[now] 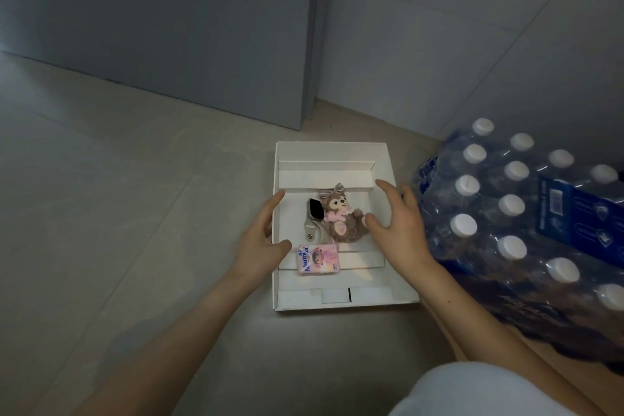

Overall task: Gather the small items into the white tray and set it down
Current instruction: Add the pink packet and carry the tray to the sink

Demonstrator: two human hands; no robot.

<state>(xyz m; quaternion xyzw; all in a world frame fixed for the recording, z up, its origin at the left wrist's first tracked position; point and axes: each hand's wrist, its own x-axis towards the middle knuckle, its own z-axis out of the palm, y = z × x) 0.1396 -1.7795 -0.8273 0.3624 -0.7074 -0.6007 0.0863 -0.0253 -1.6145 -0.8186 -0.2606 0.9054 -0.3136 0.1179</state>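
White tray (332, 152) flat on the floor (135, 213), long side running near to far, toy (341, 216), watch (314, 219), pink packet (318, 261) inside. Left hand (261, 240) by left wall, right hand (400, 230) by right wall; fingers (388, 191) spread, holding nothing.

Dim, bluish, low-contrast light fills the frame. The white tray (337, 149) at centre is the brightest patch, with a warm glow on its floor. Corners darken, straight lines bow near the edges, and the lower right looks blurred, perhaps out of focus.
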